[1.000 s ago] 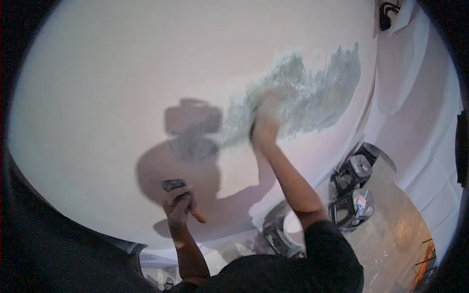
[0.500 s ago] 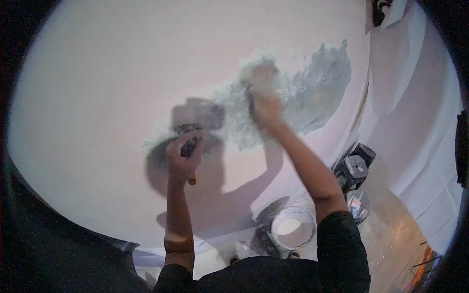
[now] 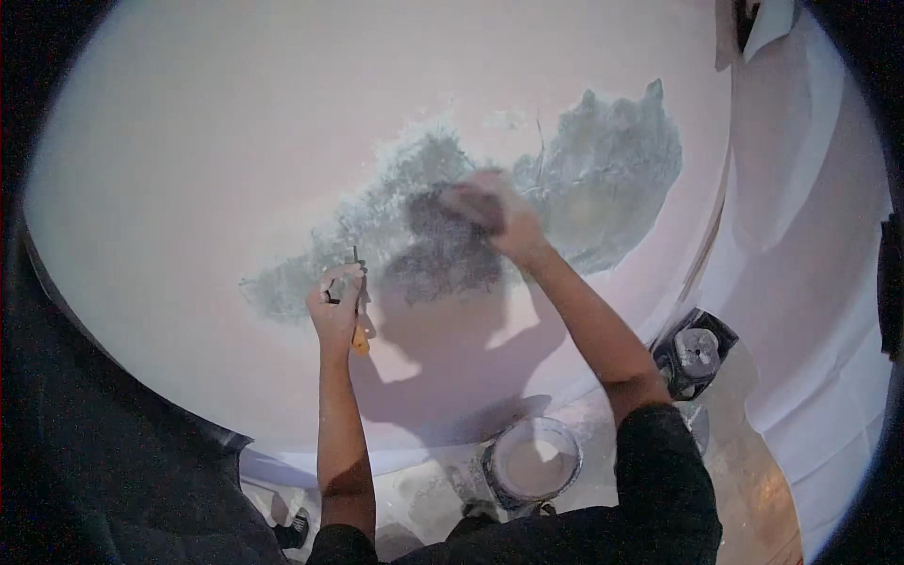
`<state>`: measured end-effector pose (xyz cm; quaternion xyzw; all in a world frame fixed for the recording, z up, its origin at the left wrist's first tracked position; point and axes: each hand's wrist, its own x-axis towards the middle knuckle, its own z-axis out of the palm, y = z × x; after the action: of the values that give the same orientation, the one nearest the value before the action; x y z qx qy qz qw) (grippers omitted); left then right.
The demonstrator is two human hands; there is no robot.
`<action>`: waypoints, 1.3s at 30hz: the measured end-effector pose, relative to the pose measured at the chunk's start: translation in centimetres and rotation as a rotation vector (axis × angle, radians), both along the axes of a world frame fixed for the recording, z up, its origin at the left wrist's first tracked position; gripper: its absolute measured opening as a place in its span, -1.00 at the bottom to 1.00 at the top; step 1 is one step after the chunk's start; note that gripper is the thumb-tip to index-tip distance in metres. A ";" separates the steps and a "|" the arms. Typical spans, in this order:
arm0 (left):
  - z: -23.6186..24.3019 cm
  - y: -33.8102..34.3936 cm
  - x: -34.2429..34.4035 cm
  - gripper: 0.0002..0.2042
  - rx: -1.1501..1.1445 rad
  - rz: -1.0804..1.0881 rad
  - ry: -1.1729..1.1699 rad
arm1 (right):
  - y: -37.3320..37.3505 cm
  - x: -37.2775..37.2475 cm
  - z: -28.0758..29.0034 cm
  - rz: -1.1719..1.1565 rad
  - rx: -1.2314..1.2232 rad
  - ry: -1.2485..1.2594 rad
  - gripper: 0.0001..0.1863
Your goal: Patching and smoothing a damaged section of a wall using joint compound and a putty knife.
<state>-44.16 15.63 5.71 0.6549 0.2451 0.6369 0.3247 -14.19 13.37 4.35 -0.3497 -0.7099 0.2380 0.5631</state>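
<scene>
My left hand (image 3: 334, 306) is closed round a slim scraper (image 3: 360, 339) with an orange-yellow handle end. The scraper's thin dark part points up past my fingers, seen nearly edge-on, close to the wall. Higher and to the right, my right hand (image 3: 513, 221) is at the wall, its fingers smeared by motion. A dark reddish blur shows at those fingers, and I cannot make out whether they hold something. Before both hands, a ragged grey patch (image 3: 612, 184) spreads across the pale pinkish wall (image 3: 207, 160), with whitish smears along its upper edge. My shadow darkens its middle.
A round white bucket (image 3: 576, 461) stands on the floor below the wall. To its right is a dark container with a grey round thing (image 3: 697, 351) on it. Pale sheeting (image 3: 800, 235) hangs at the right. A shoe (image 3: 295, 530) shows at the lower left.
My right hand has moved down and slightly left on the wall. My left hand has turned, so the scraper appears narrower. The view has shifted, and more of the patch shows at left.
</scene>
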 end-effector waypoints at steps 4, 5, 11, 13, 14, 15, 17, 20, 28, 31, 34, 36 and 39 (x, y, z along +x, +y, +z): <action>-0.2 -1.6 -0.5 -0.91 -0.085 0.017 -0.043 | 0.5 -8.6 -0.6 -1.258 0.318 -1.111 -0.52; -0.2 -1.6 -0.7 -0.91 -0.070 0.059 -0.036 | 1.5 -7.5 -1.6 -1.258 0.320 -1.116 -0.52; 0.9 -4.0 -1.7 -0.90 -0.159 -0.059 0.081 | -2.9 11.7 1.5 -0.834 0.280 -0.396 -0.55; 0.0 -3.5 -2.1 -0.90 -0.099 -0.102 0.025 | -0.2 10.4 -1.0 -1.042 0.272 -0.216 -0.52; -0.1 -3.6 -2.5 -0.90 -0.080 -0.109 0.002 | 1.1 8.3 -2.0 -1.222 0.257 -0.016 -0.48; -0.2 -3.6 -2.7 -0.90 -0.066 -0.108 -0.022 | 1.0 4.6 -1.6 -1.192 0.672 -0.239 -0.41; 0.3 -3.8 -2.2 -0.91 -0.056 -0.111 -0.029 | -0.1 2.7 -1.9 -1.066 0.680 -0.333 -0.37; 0.6 -3.3 2.2 -0.91 -0.072 -0.224 -0.080 | -2.4 13.1 0.0 -0.789 0.652 -0.928 -0.40; 1.7 -4.2 12.6 -0.90 -0.076 -0.150 0.179 | -3.3 19.3 3.8 -0.992 0.709 -0.642 -0.54; -0.2 -2.1 17.7 -0.90 0.249 0.064 0.338 | -6.0 26.3 7.5 -0.759 0.511 -0.274 -0.59; 0.5 -4.6 21.5 -0.88 -0.150 -0.058 0.253 | -5.6 27.6 7.4 -0.948 0.299 0.061 -0.62; 0.6 -5.4 24.6 -0.86 -0.190 -0.150 0.097 | -1.4 28.8 2.8 -1.198 0.768 -0.462 -0.55; -0.2 -4.0 22.6 -0.88 0.032 0.013 0.149 | -4.2 22.2 6.8 -0.549 0.934 -0.880 -0.62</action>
<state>-21.52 11.59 5.52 0.7039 0.2624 0.5925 0.2908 8.01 9.16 11.17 -0.3018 -0.7859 -0.4070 0.3544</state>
